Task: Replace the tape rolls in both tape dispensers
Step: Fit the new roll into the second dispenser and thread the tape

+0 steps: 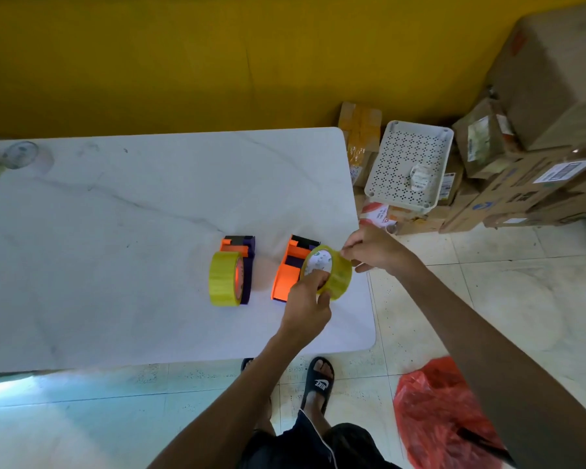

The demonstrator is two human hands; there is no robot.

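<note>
Two orange-and-purple tape dispensers stand on the white table (149, 231). The left dispenser (246, 265) carries a yellow tape roll (222, 279). The right dispenser (286, 275) has no roll seated in it. A second yellowish roll (339, 275) with a white core label is held just over the right dispenser. My left hand (305, 306) grips that roll from below, thumb at its core. My right hand (369, 250) pinches the roll's upper right edge with its fingertips.
Two blurred tape rolls (17, 155) lie at the table's far left. Right of the table are cardboard boxes (538, 184), a white perforated tray (408, 164) and a red plastic bag (444, 411) on the tiled floor. A yellow wall runs behind.
</note>
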